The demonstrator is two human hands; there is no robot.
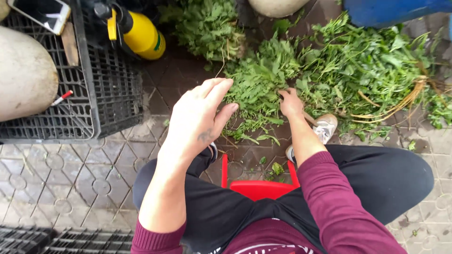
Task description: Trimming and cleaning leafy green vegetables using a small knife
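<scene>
My left hand (200, 117) hovers raised in front of me, fingers stretched and slightly apart, holding nothing, its fingertips near the edge of a pile of green leafy herbs (256, 80). My right hand (290, 102) reaches down into the same pile, fingers curled among the stems; whether it grips any is hidden by the leaves. A larger bunch of greens with pale yellow roots (376, 70) lies to the right. I sit on a red stool (258, 188) in black trousers and a maroon sweater.
A black plastic crate (108, 94) stands at left, carrying a large pale rounded sack (23, 75), a phone (40, 13) and a pen. A yellow spray bottle (141, 35) lies beside it. A blue container (391, 10) sits top right. Patterned paving stones (70, 178) cover the ground.
</scene>
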